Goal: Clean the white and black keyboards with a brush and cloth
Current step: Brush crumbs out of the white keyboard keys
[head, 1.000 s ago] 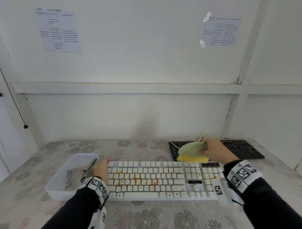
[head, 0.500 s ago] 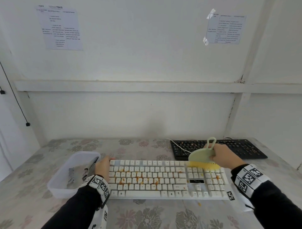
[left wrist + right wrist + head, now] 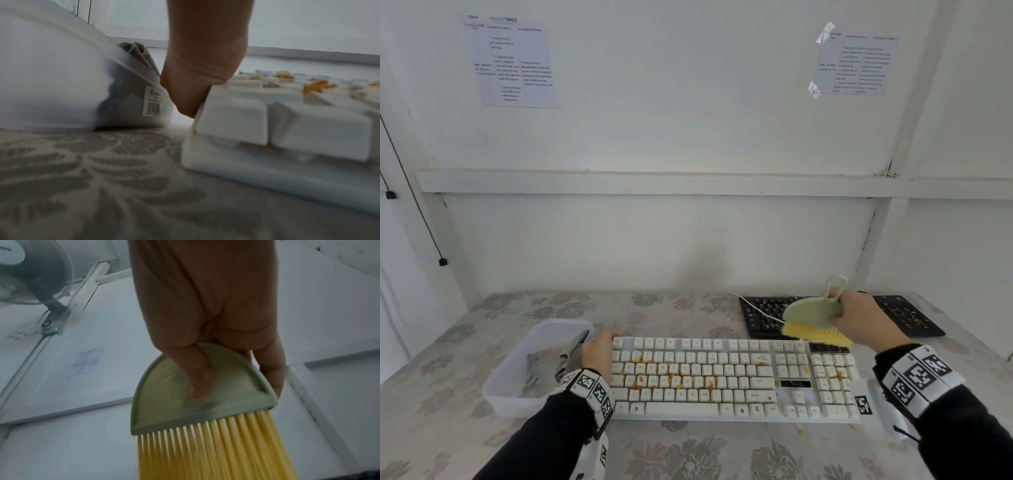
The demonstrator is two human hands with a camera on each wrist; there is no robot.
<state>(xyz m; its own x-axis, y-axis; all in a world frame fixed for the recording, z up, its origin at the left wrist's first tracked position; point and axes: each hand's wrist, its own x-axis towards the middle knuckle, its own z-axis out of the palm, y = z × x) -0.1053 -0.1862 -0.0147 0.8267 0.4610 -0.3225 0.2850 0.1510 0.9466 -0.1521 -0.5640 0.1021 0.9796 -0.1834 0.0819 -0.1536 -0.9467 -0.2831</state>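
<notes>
A white keyboard (image 3: 722, 380) (image 3: 287, 129) lies across the table's front, with orange crumbs on its middle keys and number pad. My left hand (image 3: 595, 353) (image 3: 201, 65) rests at its left end; I cannot see how the fingers lie. My right hand (image 3: 859, 318) (image 3: 205, 313) grips a pale green brush (image 3: 813, 315) (image 3: 197, 391) with yellow bristles, held just above the keyboard's far right edge. Behind it lies a black keyboard (image 3: 763, 315), also crumbed. A grey cloth (image 3: 541, 366) lies in the plastic tub.
A clear plastic tub (image 3: 517, 387) (image 3: 51, 89) stands right beside the white keyboard's left end. A white cable (image 3: 756, 308) crosses the black keyboard. A few crumbs (image 3: 801, 432) lie on the floral tablecloth in front. The wall is close behind.
The brush swept down onto the keyboard's top right keys, then lifted and tilted back up. My left hand has stayed at the keyboard's left end.
</notes>
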